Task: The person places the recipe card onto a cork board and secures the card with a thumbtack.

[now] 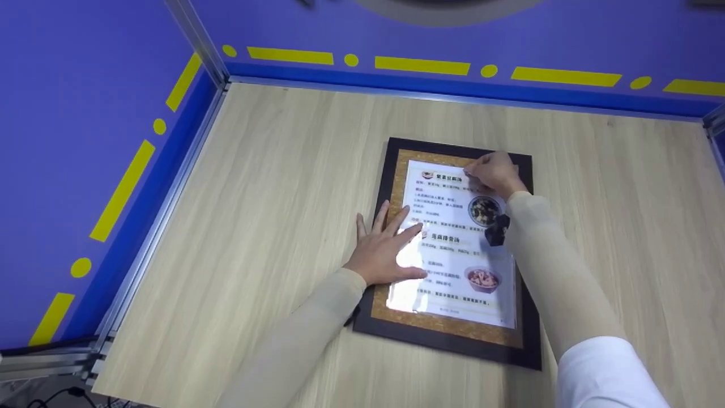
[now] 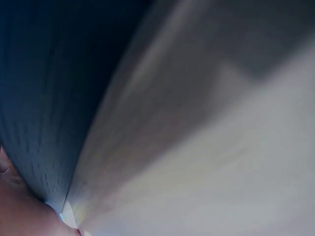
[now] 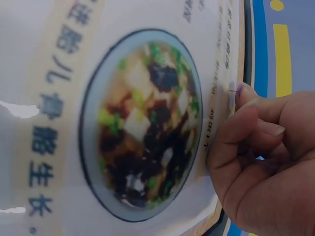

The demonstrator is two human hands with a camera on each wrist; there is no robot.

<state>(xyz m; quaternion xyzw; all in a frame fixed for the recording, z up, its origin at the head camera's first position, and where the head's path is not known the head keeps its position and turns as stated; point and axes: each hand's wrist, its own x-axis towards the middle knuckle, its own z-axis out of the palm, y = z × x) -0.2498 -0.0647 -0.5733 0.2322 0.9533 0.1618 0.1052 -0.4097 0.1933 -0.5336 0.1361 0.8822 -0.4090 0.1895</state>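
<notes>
A printed sheet [image 1: 453, 260] under a glossy cover is laid on a cork board [image 1: 439, 324] with a dark frame [image 1: 447, 344], which is placed on the table [image 1: 255, 198], toward 4 o'clock from the centre of the head view. The sheet's 9 o'clock edge is covered by the left hand [image 1: 380, 256], whose fingers are spread wide across the frame, cork and paper. Near the sheet's 1 o'clock corner, a small purple pin [image 3: 239, 94] is pinched between the fingers of the right hand [image 1: 497, 173]. Its thin needle is pointed at the paper; whether the paper is pierced cannot be told. On the sheet, a picture of a dark soup [image 1: 485, 211] is printed toward 2 o'clock and a picture of a pinkish bowl [image 1: 483, 279] toward 5 o'clock, among lines of writing. At 12 o'clock, the table is bordered by a blue wall [image 1: 419, 34] marked in yellow.
</notes>
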